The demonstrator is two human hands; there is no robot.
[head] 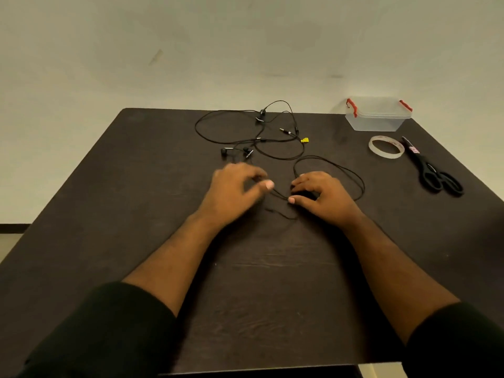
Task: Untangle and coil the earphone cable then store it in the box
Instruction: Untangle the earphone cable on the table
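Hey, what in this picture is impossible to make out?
Head view only:
- Left hand: blurred by motion, so whether it pinches the earphone cable is unclear.
- Right hand: its fingers cover the cable under them, grip uncertain.
- Box: translucent walls, contents unreadable.
- Label on the scissors: too small to read.

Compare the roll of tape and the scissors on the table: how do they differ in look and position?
The roll of tape is a pale, see-through ring; the scissors are black and long. The roll of tape lies flat, closer to the plastic box; the scissors lie to its right, blades pointing to the far edge, handles toward the person. Both rest on the dark table, on the right, and neither hand touches them.
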